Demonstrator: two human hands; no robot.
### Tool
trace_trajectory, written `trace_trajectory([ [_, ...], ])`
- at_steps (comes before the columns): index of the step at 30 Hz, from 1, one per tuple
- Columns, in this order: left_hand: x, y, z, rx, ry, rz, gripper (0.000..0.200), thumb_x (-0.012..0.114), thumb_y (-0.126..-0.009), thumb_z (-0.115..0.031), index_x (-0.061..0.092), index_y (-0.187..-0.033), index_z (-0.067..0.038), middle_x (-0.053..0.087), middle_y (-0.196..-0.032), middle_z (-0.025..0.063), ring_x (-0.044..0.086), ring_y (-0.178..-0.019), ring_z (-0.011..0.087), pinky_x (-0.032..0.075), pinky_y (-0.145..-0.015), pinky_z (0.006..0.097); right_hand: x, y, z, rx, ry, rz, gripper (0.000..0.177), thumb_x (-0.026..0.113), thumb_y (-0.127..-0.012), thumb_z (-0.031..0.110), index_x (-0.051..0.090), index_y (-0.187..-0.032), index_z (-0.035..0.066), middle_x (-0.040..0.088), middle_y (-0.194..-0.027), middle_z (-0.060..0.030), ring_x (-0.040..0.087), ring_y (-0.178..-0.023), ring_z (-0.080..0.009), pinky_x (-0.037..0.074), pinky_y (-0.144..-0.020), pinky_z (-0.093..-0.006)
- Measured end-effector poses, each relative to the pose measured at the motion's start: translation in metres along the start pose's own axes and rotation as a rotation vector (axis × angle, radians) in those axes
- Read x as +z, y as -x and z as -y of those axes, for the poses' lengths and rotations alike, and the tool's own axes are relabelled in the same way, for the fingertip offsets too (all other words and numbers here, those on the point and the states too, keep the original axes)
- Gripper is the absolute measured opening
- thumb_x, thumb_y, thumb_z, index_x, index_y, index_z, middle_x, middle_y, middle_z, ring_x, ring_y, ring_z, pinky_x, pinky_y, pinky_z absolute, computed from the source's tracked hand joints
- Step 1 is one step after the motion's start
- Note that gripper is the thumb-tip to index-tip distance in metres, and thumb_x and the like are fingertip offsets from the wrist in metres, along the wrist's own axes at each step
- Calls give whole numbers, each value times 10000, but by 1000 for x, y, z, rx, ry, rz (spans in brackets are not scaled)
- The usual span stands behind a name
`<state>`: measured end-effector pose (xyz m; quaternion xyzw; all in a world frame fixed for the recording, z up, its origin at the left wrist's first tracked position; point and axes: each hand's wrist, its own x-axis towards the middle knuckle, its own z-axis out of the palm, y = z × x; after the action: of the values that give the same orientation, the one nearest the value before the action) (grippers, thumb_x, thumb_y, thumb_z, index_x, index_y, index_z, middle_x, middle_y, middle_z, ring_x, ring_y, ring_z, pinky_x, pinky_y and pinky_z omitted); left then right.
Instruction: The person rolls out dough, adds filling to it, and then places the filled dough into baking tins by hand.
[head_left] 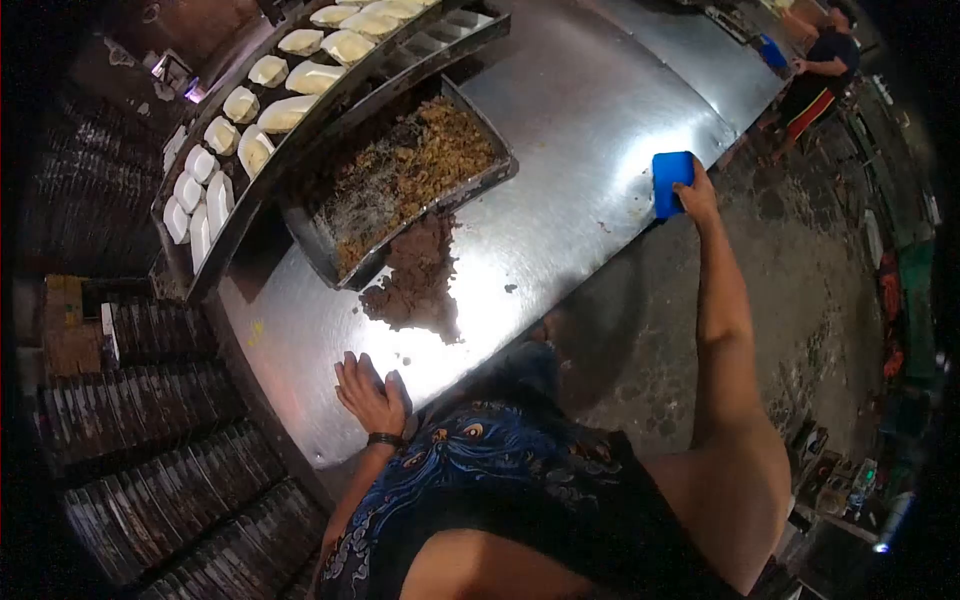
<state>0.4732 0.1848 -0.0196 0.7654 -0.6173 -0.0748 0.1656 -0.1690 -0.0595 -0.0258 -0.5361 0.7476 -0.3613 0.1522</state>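
My right hand (697,192) is closed on a flat blue scraper (671,183), which is at the right edge of the shiny metal table (560,150). My left hand (369,395) lies on the table near its front edge, fingers spread, holding nothing. A dark brown crumbly mass (418,278) is heaped on the metal beyond my left hand. Touching that heap, a metal tray (462,186) holds a yellow-brown crumbly filling (440,140).
Behind the metal tray, a long dark tray (225,255) carries several pale dough pieces (268,70). Stacked dark trays (150,430) stand at lower left. Another person (828,70) in a dark top is at the far upper right, beside the table's far end.
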Motion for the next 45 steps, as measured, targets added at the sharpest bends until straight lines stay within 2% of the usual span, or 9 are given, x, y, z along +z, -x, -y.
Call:
trace_trajectory([
  [5, 3, -2, 0, 10, -15, -15, 572, 479, -912, -413, 435, -1351, -50, 296, -1487, 149, 174, -1405, 364, 115, -1087, 593, 73, 111, 148, 61, -35, 421, 744, 612, -761, 140, 331, -1450, 151, 616, -741, -119, 571, -608, -200, 506, -574, -388],
  [11, 5, 3, 13, 72, 85, -41, 542, 528, -889, -353, 451, -1343, -68, 310, -1483, 151, 168, -1410, 369, 110, -1093, 594, 165, 250, 315, -41, 119, 477, 804, 545, -779, 84, 155, -1479, 145, 662, -925, -237, 654, -757, -422, 536, -721, -502],
  [14, -2, 1, 13, 70, 132, -23, 538, 526, -883, -340, 458, -1331, -50, 312, -1483, 150, 169, -1410, 370, 107, -1099, 591, 135, 224, 286, 2, 31, 474, 791, 525, -790, 102, 142, -1482, 134, 562, -1174, -282, 644, -822, -428, 514, -751, -517],
  [18, 0, 4, 7, 42, 161, -52, 534, 528, -887, -357, 480, -1303, -26, 345, -1464, 155, 206, -1399, 368, 115, -1100, 587, 56, 150, 239, 87, 37, 254, 763, 625, -769, 93, 280, -1448, 138, 651, -963, -243, 646, -871, -412, 517, -775, -478],
  [20, -3, 5, 2, 52, 122, -81, 519, 539, -880, -334, 489, -1291, -21, 378, -1446, 155, 244, -1386, 363, 133, -1101, 573, 46, 103, 158, -195, -96, 5, 738, 665, -765, 135, 332, -1421, 90, 622, -1118, -237, 630, -986, -369, 495, -866, -437],
  [28, 16, 1, -10, 20, 30, -274, 406, 535, -887, -211, 541, -1218, 24, 466, -1367, 190, 429, -1246, 411, 298, -1066, 482, -66, -45, 41, 281, -199, -29, 697, 697, -744, 127, 399, -1368, 41, 619, -1076, -210, 636, -922, -268, 548, -763, -404],
  [31, 43, 7, -32, -420, 555, -541, 371, 490, -960, -179, 507, -1218, 87, 500, -1282, 221, 504, -1190, 307, 406, -1009, 389, -75, -108, -57, 182, -1, 76, 655, 662, -754, 68, 398, -1351, 17, 607, -1087, -177, 640, -839, -300, 587, -628, -428],
  [34, 30, 15, -89, -546, 391, -642, 396, 510, -949, -115, 432, -1286, 78, 484, -1295, 196, 509, -1181, 285, 403, -1015, 379, -39, -122, -86, -88, -306, 188, 637, 592, -824, 99, 326, -1388, -27, 618, -1113, -206, 635, -955, -286, 525, -820, -395],
  [45, 77, 157, -172, -834, 208, -529, 393, 568, -907, -252, 550, -1203, 6, 489, -1311, 205, 448, -1226, 361, 338, -1031, 431, 114, 129, 240, -603, -76, 940, 699, 545, -866, 217, 209, -1475, 144, 567, -1162, -292, 627, -947, -418, 511, -800, -498],
])
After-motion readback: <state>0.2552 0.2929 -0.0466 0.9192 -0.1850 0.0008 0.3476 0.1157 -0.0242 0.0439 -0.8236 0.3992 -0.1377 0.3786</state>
